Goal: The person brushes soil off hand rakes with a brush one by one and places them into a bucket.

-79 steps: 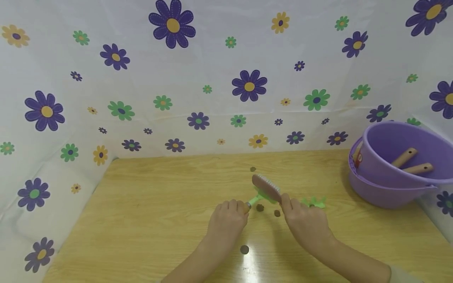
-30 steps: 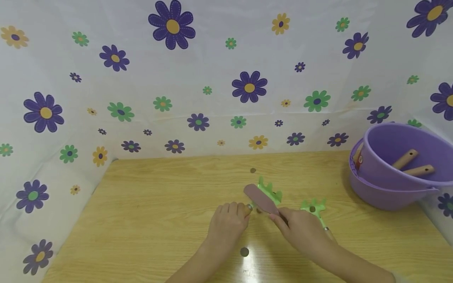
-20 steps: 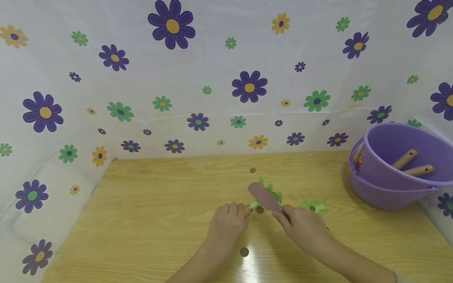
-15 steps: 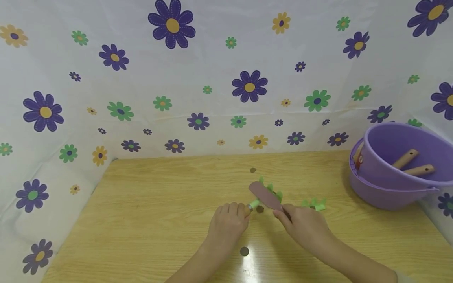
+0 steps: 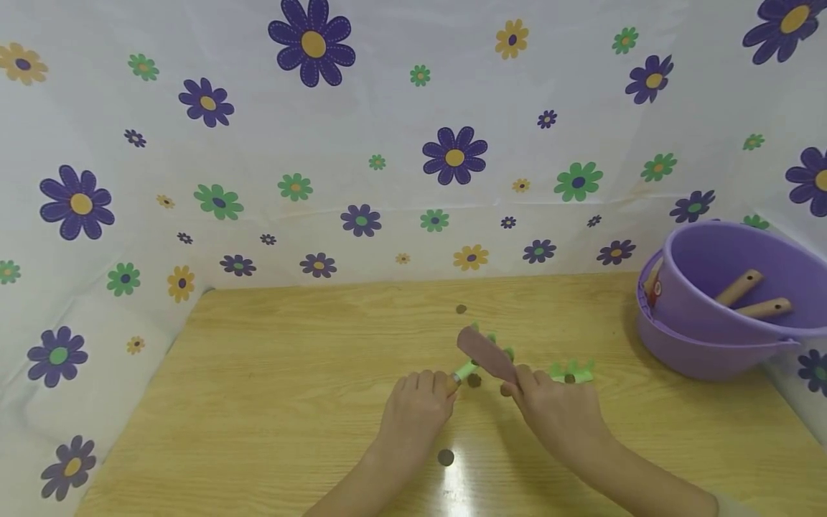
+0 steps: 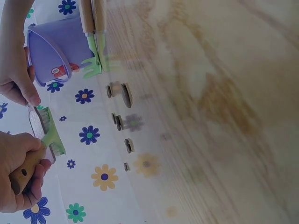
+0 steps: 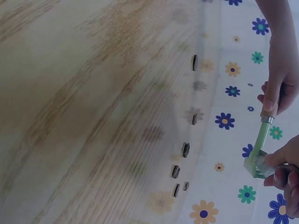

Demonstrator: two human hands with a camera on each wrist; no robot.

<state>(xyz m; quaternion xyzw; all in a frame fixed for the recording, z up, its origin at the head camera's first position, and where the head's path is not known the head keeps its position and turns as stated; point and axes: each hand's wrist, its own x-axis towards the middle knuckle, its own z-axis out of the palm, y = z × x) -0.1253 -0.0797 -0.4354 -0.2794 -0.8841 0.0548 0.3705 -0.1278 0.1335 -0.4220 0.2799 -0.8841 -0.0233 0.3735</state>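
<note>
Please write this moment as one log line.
left hand: grips green rake; right hand: holds brush at its tines; dark stones: on table

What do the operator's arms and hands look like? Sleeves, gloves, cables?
Human left hand and right hand, five-fingered, no gloves, rings or cables visible. Forearms bare where seen. A pale greyish fabric sleeve edges the right forearm; no left sleeve in frame.

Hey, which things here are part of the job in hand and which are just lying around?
In use:
- green rake, gripped in the left hand
- brush, gripped in the right hand, at the rake's tines

Apparently lying about:
- second green rake
- scattered dark pieces
- purple bucket with wooden handles inside
</note>
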